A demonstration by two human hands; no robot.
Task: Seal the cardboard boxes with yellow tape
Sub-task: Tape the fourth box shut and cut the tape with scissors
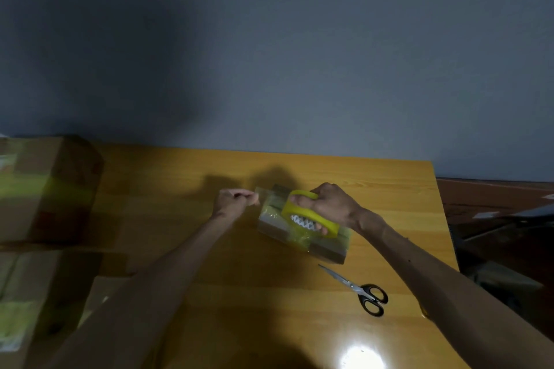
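Note:
A small flat cardboard box (325, 250) lies on the wooden table (239, 293), with bands of yellowish tape across its top. My right hand (332, 204) grips a yellow tape roll (311, 216) held on top of the box, fingers through its core. My left hand (236, 199) pinches the free end of the tape (262, 193), pulled out to the left of the roll above the box's far left corner.
Black-handled scissors (364, 293) lie on the table in front of the box, to the right. Larger cardboard boxes (45, 186) with yellow tape stand stacked at the left edge. A grey wall rises behind the table. Dark clutter lies beyond the right edge.

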